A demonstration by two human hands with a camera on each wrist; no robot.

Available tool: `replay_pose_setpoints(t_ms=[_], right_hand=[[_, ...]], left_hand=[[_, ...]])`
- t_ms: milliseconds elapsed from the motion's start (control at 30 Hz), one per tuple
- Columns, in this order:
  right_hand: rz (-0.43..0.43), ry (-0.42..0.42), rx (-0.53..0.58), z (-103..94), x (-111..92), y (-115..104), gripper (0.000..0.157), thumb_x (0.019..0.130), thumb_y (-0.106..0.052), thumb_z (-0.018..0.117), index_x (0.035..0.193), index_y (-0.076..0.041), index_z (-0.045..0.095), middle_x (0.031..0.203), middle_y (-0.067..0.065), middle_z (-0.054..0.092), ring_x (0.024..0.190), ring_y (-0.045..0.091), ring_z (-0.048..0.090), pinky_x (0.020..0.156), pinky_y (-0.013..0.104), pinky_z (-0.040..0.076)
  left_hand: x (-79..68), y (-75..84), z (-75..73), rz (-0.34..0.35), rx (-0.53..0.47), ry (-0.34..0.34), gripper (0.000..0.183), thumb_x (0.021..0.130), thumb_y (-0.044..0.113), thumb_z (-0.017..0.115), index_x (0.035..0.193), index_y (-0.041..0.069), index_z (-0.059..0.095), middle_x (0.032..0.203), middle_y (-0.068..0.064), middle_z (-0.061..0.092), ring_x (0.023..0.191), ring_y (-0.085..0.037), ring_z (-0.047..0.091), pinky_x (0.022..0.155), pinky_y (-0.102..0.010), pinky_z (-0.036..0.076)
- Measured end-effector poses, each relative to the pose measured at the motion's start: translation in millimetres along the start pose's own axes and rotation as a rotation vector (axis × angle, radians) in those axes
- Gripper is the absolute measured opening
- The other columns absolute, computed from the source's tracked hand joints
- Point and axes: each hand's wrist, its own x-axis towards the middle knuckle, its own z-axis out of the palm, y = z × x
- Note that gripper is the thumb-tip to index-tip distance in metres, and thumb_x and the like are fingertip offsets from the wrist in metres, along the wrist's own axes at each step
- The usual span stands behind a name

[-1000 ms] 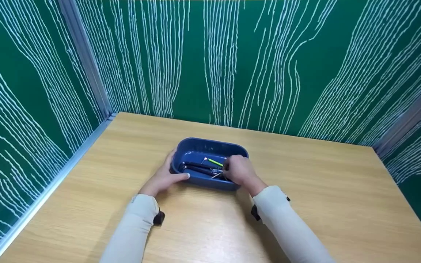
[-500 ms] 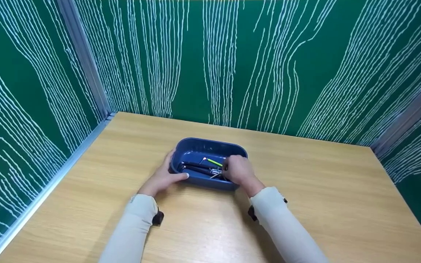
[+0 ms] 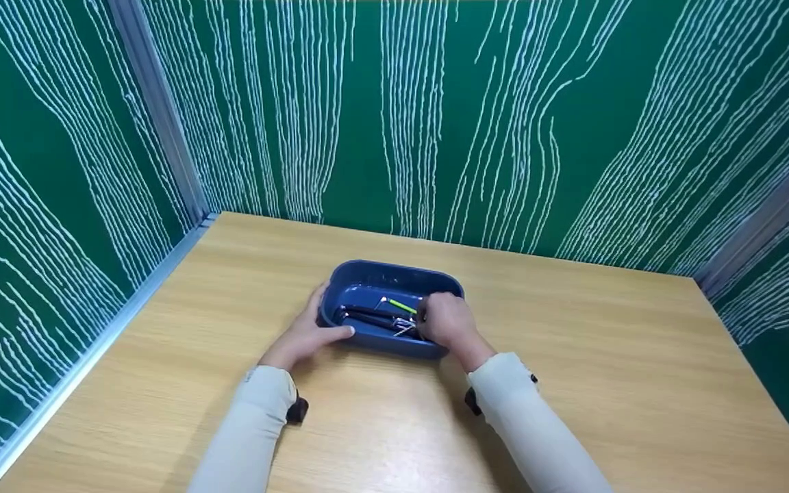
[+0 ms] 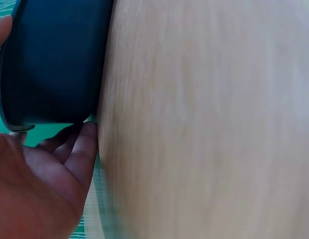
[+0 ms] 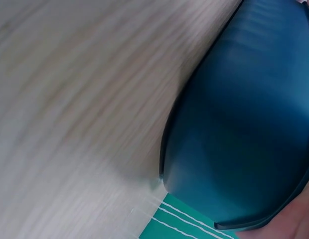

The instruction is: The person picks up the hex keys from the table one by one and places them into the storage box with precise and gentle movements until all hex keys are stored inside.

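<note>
A dark blue oblong box [image 3: 374, 342] with rounded corners stands on the wooden table. My left hand [image 3: 305, 335] holds its left end, thumb over the near rim and fingers along the outer wall; in the left wrist view the fingertips [image 4: 84, 134] lie low by the box's base. My right hand [image 3: 448, 320] reaches into the right end with curled fingers, and what lies beneath them is hidden. Long black slender items [image 3: 370, 315] with shiny metal parts [image 3: 403, 324] lie inside, running towards that hand. Beside them is a thin lime-green stick [image 3: 403, 306] with a pale tip.
The wooden table [image 3: 572, 383] extends around the box. Green panels [image 3: 367, 116] with wavy white lines rise behind and at both sides, joined by metal posts [image 3: 161, 103]. Black wrist cameras [image 3: 296, 409] sit at the light sleeves [image 3: 247, 428].
Both hands and the box keep nearly the same places. Close to the right fingers, the metal parts have shifted very slightly.
</note>
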Motion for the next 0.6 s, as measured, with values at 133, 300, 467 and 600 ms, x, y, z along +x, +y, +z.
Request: replay_pose_setpoints(t_ms=[133,300,467,600], right_hand=[[-0.005,0.015,0.008,-0.9,-1.8,2.3,0.015,0.072,-0.028,0.065,0.082,-0.017,0.067,0.078,-0.002,0.061,0.071,0.017,0.05,0.073,0.035,0.047],[0.003,0.032,0.019,-1.0,-3.6,4.5,0.018,0.072,-0.03,0.066,0.084,-0.017,0.067,0.08,-0.002,0.058,0.078,0.019,0.046,0.077,0.036,0.044],[-0.022,0.081,0.062,0.4,-5.4,7.6,0.017,0.073,-0.032,0.063,0.083,-0.019,0.066,0.076,-0.005,0.054,0.075,0.016,0.045,0.07,0.032,0.044],[-0.076,0.138,0.116,-3.5,-8.9,10.3,0.015,0.075,-0.034,0.061,0.083,-0.022,0.065,0.075,-0.008,0.054,0.073,0.013,0.046,0.069,0.029,0.044]], left_hand=[[2.2,1.0,1.4,-0.014,0.015,-0.004,0.094,0.064,0.042,0.074,0.133,0.05,0.01,0.143,0.003,0.022,0.129,-0.027,0.023,0.102,-0.055,0.019],[5.5,1.8,3.4,-0.026,0.007,-0.022,0.095,0.063,0.043,0.074,0.132,0.05,0.01,0.143,0.003,0.021,0.129,-0.026,0.023,0.101,-0.056,0.018],[5.3,4.9,2.8,-0.049,0.026,-0.034,0.097,0.06,0.045,0.075,0.132,0.05,0.01,0.143,0.003,0.022,0.127,-0.025,0.024,0.101,-0.057,0.019],[4.2,12.1,0.2,-0.033,0.082,-0.021,0.102,0.056,0.047,0.077,0.136,0.039,0.014,0.141,0.001,0.027,0.126,-0.024,0.028,0.101,-0.054,0.022]])
